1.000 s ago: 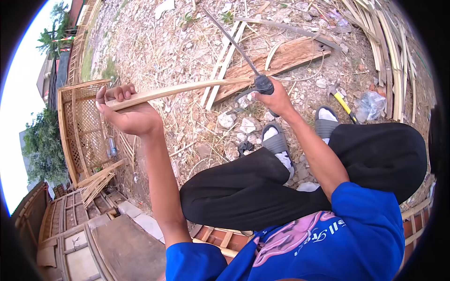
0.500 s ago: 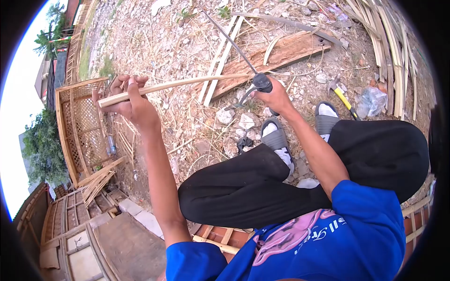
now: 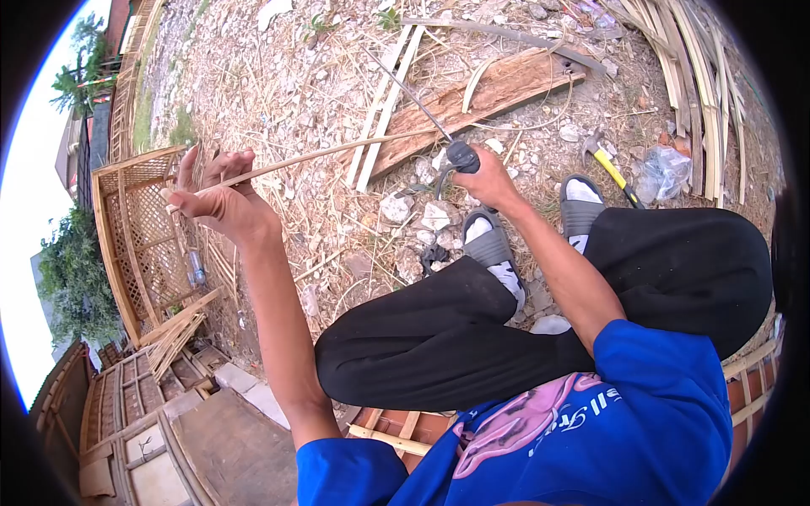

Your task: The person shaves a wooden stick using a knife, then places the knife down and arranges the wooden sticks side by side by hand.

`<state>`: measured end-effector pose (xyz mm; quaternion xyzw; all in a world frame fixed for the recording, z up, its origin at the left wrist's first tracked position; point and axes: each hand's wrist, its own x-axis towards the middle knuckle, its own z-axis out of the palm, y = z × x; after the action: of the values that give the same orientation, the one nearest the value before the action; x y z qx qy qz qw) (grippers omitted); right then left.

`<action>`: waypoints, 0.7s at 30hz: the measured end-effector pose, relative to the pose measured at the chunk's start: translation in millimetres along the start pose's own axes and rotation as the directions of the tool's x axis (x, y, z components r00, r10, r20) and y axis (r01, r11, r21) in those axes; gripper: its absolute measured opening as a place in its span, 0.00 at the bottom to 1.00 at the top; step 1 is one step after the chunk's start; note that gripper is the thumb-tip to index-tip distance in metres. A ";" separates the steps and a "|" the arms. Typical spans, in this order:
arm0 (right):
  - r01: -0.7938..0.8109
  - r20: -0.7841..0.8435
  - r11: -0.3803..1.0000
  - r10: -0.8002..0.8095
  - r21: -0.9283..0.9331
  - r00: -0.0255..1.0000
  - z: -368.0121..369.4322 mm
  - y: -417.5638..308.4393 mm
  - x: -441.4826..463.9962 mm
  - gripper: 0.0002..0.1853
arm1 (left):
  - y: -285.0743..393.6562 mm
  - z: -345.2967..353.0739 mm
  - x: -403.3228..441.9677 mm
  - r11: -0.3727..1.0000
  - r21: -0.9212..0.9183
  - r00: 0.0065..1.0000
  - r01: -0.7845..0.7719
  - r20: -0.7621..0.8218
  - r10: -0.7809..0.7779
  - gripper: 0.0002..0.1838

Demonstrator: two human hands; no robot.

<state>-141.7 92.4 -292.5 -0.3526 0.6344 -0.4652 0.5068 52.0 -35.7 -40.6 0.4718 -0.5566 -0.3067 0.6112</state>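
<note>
My left hand [image 3: 229,207] holds one end of a long, thin bamboo strip [image 3: 329,154] between thumb and fingers, with some fingers partly stretched out. The strip runs rightward, its narrow edge towards me, and its far end reaches the tool in my right hand. My right hand [image 3: 494,180] is closed around the black handle [image 3: 462,157] of a long, thin-bladed knife [image 3: 413,94]. Its blade points away and to the left, seen nearly edge-on. Whether the strip touches the blade, I cannot tell.
A weathered plank [image 3: 481,97] lies ahead with pale strips [image 3: 384,110] beside it. To the right are a yellow-handled hammer [image 3: 613,173], a clear plastic bag [image 3: 664,174] and a stack of long strips [image 3: 704,101]. A lattice panel [image 3: 143,244] stands at left. Stones and shavings cover the ground.
My left hand has turned, and the bamboo strip has rolled from its broad face to its narrow edge. My right hand keeps its grip on the knife. The view has shifted slightly.
</note>
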 end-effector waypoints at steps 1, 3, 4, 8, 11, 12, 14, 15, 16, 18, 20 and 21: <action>-0.028 0.020 1.000 0.028 -0.009 0.999 0.6 -4.0 -2.3 0.21 | 2.4 0.8 -1.4 0.999 0.048 1.000 0.007 -0.007 -0.006 0.47; -0.002 0.060 1.000 0.000 0.023 0.998 3.6 -4.9 -4.2 0.22 | 6.1 2.7 -2.7 0.998 0.061 1.000 0.015 0.008 -0.016 0.45; 0.006 0.083 1.000 -0.007 0.016 0.997 5.0 -6.0 -5.0 0.23 | 7.5 3.3 -3.2 0.998 0.067 1.000 0.018 0.016 -0.019 0.44; 0.037 0.115 0.999 -0.040 0.029 0.993 18.1 -6.0 -10.0 0.25 | 11.6 4.5 -5.5 0.999 0.032 0.997 0.022 0.077 -0.025 0.38; 0.128 0.076 0.990 -0.132 0.058 0.988 28.4 -10.9 -16.8 0.21 | 15.7 13.6 -9.7 0.998 -0.056 0.999 0.009 0.052 -0.006 0.33; 0.130 0.084 0.989 -0.135 0.065 0.987 31.1 -12.3 -17.4 0.21 | 19.3 21.9 -13.2 0.996 -0.093 1.000 -0.010 0.028 0.013 0.30; 0.106 0.100 0.989 -0.116 0.106 0.988 36.2 -15.2 -19.6 0.21 | 17.3 20.4 -12.5 0.986 -0.164 0.999 -0.023 0.021 0.026 0.25; 0.097 0.117 0.992 -0.106 0.081 0.987 37.9 -15.0 -20.3 0.21 | 14.0 13.9 -9.2 0.980 -0.199 0.999 -0.012 0.041 0.021 0.22; 0.091 0.132 0.994 -0.098 0.057 0.986 39.3 -13.9 -19.9 0.21 | 10.9 10.4 -7.3 0.972 -0.236 0.998 -0.003 0.062 0.018 0.19; 0.055 0.149 0.997 -0.062 0.054 0.987 40.8 -16.2 -25.3 0.22 | 11.5 13.3 -9.6 0.972 -0.232 0.999 0.031 0.032 -0.024 0.16; 0.081 0.092 0.995 -0.087 0.064 0.992 46.2 -9.7 -29.4 0.24 | 14.1 15.4 -10.4 0.970 -0.238 0.998 0.052 0.036 -0.044 0.15; 0.093 0.066 0.993 -0.098 0.069 0.993 47.2 -13.0 -31.2 0.25 | 14.1 14.5 -10.4 0.967 -0.246 0.997 0.060 0.057 -0.048 0.16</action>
<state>-88.7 106.0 -272.9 -0.3816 0.5834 -0.4970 0.5167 33.8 -24.6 -32.7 0.3987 -0.5163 -0.4023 0.6423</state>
